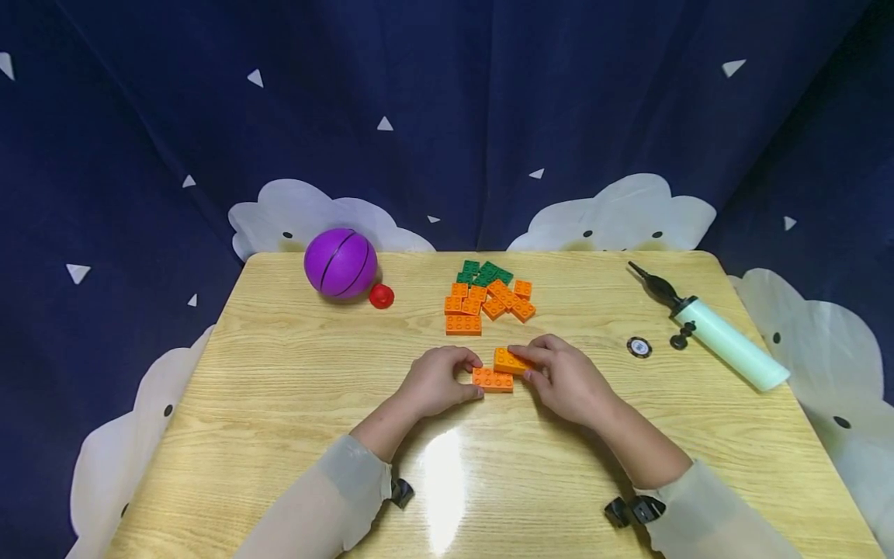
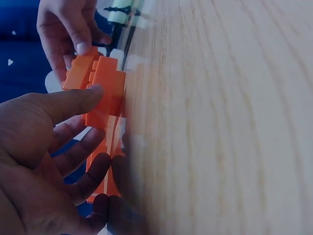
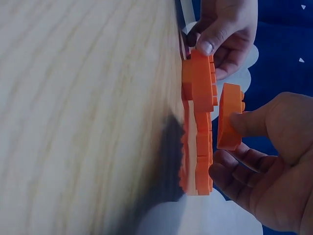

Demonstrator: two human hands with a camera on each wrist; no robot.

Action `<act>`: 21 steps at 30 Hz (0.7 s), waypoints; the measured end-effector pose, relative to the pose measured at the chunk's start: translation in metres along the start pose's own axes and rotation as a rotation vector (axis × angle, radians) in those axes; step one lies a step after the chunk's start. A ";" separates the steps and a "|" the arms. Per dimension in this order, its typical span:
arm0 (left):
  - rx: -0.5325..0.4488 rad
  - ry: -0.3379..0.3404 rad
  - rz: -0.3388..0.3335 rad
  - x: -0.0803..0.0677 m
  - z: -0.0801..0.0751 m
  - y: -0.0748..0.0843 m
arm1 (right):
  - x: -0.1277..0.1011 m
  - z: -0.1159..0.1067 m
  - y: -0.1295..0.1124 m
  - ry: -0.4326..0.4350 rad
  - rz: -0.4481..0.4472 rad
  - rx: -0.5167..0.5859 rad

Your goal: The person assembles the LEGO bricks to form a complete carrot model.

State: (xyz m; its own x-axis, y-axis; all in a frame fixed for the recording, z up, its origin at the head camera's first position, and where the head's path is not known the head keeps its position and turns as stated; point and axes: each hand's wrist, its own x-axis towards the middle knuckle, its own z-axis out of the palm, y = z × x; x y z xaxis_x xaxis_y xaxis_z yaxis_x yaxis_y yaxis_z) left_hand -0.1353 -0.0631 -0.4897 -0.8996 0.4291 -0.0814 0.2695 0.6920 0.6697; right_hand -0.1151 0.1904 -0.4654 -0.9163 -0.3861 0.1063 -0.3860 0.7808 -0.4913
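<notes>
My left hand pinches the left end of an orange building brick between thumb and fingers. Under that brick, close to the tabletop, another orange brick shows in the wrist views. With thumb and fingertips my right hand grips a second studded orange brick. It is held over the right part of the left hand's brick, and a gap shows between the two in the right wrist view. The right fingers partly hide its right end in the head view.
Beyond the hands lie several loose orange bricks and some green bricks. A purple ball and a small red piece are at back left. To the right are a poker chip, a small black part and a hand pump.
</notes>
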 end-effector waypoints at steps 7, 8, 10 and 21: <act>0.008 -0.003 -0.002 0.000 -0.001 0.001 | -0.007 0.002 -0.004 -0.017 -0.013 -0.012; 0.010 -0.002 -0.001 0.000 -0.001 0.001 | -0.007 0.002 -0.005 -0.018 -0.015 -0.014; 0.014 -0.001 0.000 0.000 -0.001 0.001 | -0.008 0.003 -0.005 -0.021 -0.022 -0.015; 0.013 0.003 0.003 0.000 -0.001 0.001 | -0.012 0.005 -0.006 -0.007 -0.062 -0.048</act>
State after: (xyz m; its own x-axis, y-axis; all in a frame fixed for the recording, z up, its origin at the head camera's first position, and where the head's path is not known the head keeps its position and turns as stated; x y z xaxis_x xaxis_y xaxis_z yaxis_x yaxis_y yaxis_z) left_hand -0.1356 -0.0627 -0.4886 -0.8997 0.4297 -0.0772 0.2768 0.6983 0.6601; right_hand -0.1014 0.1874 -0.4677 -0.8899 -0.4375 0.1294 -0.4467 0.7780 -0.4417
